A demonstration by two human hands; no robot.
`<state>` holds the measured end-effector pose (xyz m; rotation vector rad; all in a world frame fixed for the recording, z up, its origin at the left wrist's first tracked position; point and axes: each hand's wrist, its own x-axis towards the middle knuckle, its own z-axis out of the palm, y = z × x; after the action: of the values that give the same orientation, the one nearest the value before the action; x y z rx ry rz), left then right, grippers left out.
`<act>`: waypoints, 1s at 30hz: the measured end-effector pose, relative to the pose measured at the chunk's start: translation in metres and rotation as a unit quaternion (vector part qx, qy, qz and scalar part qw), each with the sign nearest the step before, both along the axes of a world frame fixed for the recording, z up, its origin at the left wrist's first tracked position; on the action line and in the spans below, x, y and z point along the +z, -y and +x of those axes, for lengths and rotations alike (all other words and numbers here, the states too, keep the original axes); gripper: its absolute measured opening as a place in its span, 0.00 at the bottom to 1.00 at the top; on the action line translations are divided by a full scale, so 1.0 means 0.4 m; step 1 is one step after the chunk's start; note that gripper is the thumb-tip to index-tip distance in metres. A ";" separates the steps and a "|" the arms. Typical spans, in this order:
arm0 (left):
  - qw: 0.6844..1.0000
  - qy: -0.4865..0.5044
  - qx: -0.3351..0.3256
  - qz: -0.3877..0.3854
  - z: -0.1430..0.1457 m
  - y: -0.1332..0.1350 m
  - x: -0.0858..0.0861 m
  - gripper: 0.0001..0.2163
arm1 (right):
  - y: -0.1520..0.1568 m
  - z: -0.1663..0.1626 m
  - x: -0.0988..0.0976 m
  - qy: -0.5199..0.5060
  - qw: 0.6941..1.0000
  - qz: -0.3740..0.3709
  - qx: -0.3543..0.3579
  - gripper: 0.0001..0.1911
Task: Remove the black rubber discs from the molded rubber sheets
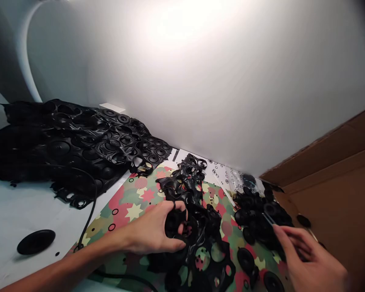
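L hand closed on black rubber sheet, fingers through holes. Sheet lies on patterned mat, mid table. R hand half curled, pinches thin tool by disc pile. Sheet looks light, floppy, stretchy; thin webs prob. tear, so grip thicker parts.

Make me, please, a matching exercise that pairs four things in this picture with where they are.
Things:
1. left hand
2. right hand
3. lone black disc
4. cardboard box

Places:
A. along the right edge of the view
B. gripping the holed rubber sheet on the patterned mat
C. on the white table, left of the mat
D. by the pile of small discs, holding a thin tool

Pairs: 1-B, 2-D, 3-C, 4-A.
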<state>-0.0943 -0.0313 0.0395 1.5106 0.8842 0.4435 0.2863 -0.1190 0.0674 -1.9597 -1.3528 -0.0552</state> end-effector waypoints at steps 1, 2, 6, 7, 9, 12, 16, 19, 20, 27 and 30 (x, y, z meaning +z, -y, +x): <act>0.999 0.023 -0.007 -0.024 -0.003 -0.002 -0.004 0.18 | -0.005 -0.036 -0.003 -0.024 1.000 -0.008 0.016 0.25; 0.998 0.043 -0.010 -0.047 -0.005 -0.003 -0.009 0.21 | -0.010 -0.069 -0.007 -0.040 0.998 -0.017 0.037 0.26; 0.989 0.103 -0.014 -0.105 -0.006 -0.013 -0.035 0.29 | -0.029 -0.157 -0.012 -0.041 0.988 -0.081 0.123 0.25; 0.987 0.112 -0.022 -0.110 -0.006 -0.014 -0.040 0.30 | -0.037 -0.170 -0.010 -0.038 0.986 -0.088 0.138 0.25; 0.984 0.125 -0.043 -0.117 -0.005 -0.015 -0.047 0.31 | -0.064 -0.189 -0.001 -0.033 0.982 -0.092 0.163 0.24; 0.983 0.126 -0.068 -0.115 -0.004 -0.011 -0.046 0.31 | -0.144 -0.207 0.008 -0.029 0.975 -0.113 0.191 0.22; 0.989 0.097 -0.071 -0.091 -0.002 -0.004 -0.034 0.27 | -0.297 -0.214 -0.009 -0.005 0.963 -0.142 0.229 0.17; 0.989 0.097 -0.072 -0.089 -0.001 -0.002 -0.032 0.25 | -0.391 -0.217 -0.037 0.016 0.961 -0.145 0.234 0.12; 0.988 0.102 -0.073 -0.092 -0.001 -0.002 -0.033 0.25 | -0.412 -0.220 -0.046 0.019 0.959 -0.147 0.240 0.12; 0.981 0.130 -0.075 -0.122 0.000 0.000 -0.040 0.26 | -0.443 -0.253 -0.083 0.034 0.948 -0.146 0.282 0.13; 0.980 0.137 -0.070 -0.127 0.001 0.002 -0.041 0.26 | -0.433 -0.256 -0.079 0.044 0.949 -0.133 0.281 0.15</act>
<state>-0.0940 -0.0320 0.0230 1.2326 0.5886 0.4065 0.1838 0.0544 0.0359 -1.7189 -2.0174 0.3320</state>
